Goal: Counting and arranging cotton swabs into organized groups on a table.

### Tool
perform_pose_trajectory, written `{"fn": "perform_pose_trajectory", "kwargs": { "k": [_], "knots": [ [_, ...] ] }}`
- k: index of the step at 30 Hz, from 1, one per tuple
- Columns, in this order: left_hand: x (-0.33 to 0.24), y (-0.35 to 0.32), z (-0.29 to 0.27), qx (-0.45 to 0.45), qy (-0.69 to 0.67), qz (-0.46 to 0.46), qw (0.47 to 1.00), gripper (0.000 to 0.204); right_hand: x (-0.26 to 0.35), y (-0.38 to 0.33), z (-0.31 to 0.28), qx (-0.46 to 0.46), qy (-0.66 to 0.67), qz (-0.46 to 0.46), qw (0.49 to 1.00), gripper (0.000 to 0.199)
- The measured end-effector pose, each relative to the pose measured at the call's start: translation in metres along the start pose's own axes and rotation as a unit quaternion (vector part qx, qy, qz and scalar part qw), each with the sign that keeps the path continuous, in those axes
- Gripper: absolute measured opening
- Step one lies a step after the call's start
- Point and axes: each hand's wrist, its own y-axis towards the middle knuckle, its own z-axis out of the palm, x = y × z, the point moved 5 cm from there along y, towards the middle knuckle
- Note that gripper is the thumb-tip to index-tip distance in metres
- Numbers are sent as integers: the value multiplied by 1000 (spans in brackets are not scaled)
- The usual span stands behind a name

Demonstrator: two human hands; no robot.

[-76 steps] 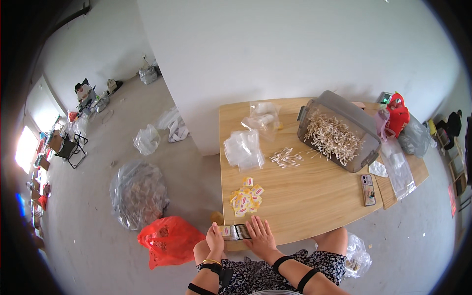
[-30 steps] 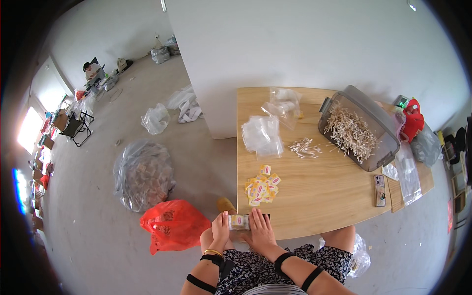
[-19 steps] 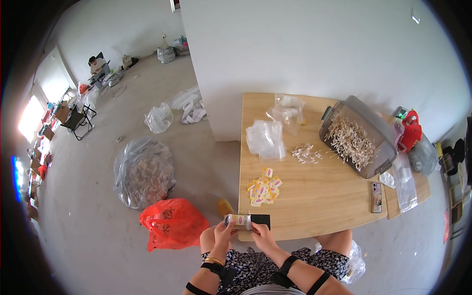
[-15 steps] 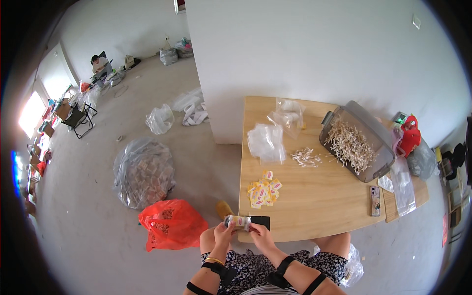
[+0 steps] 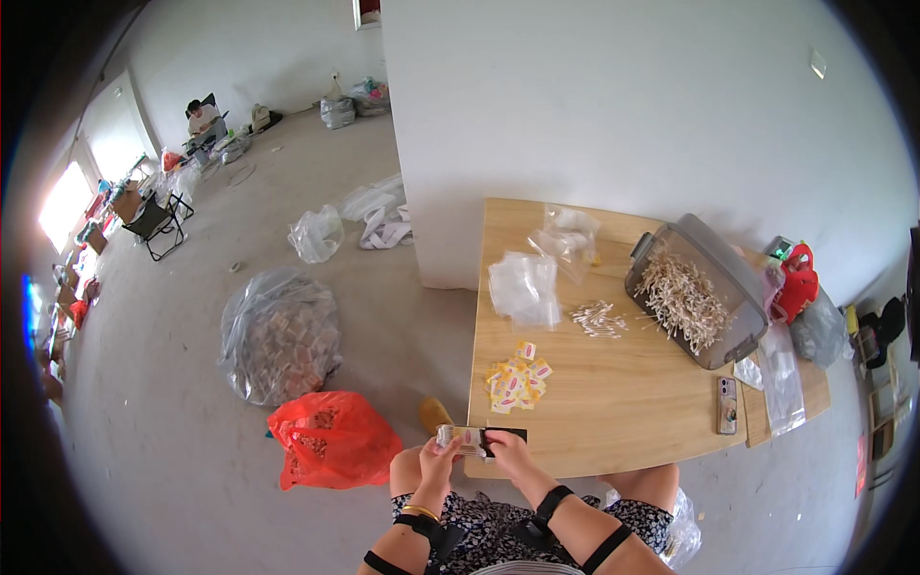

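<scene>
My left hand (image 5: 438, 462) is closed on the left end of a small clear plastic packet (image 5: 464, 439), which has a pale yellow and white label showing in it. At the packet's right end are the bent fingers of my right hand (image 5: 511, 454), closed on its edge. They lie over a flat black object (image 5: 518, 433) at the table's near left corner. Just beyond is a pile of yellow and white paper labels (image 5: 517, 385). Loose cotton swabs (image 5: 598, 319) lie farther back, beside a stack of clear flat bags (image 5: 525, 289).
On the wooden table (image 5: 623, 412) stand a tilted grey bin (image 5: 738, 287) of cotton swabs and a phone (image 5: 726, 405). A red plastic bag (image 5: 335, 443) and a large clear sack (image 5: 281, 335) sit on the floor at left. A person (image 5: 202, 119) sits far off.
My right hand has shifted slightly right and its fingers now reach over the black object. The packet has dipped a little. The whole view has tilted slightly.
</scene>
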Motion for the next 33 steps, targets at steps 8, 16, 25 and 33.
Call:
{"fn": "perform_pose_trajectory", "kwargs": {
  "k": [8, 16, 25, 33],
  "knots": [
    [-2, -6, 4, -23, -20, -7, 999, 38, -21, -7, -2, 88, 209, 69, 971, 36],
    [-13, 14, -5, -42, -5, -2, 999, 32, -4, 16, -10, 27, 196, -2, 980, 38],
    [-20, 17, -1, -12, 93, 29, 995, 27, -7, 10, -9, 72, 153, 110, 979, 30],
    [-27, 11, 5, 25, 118, 16, 993, 30, -22, 11, -3, 62, 158, 59, 984, 28]
  ]
}}
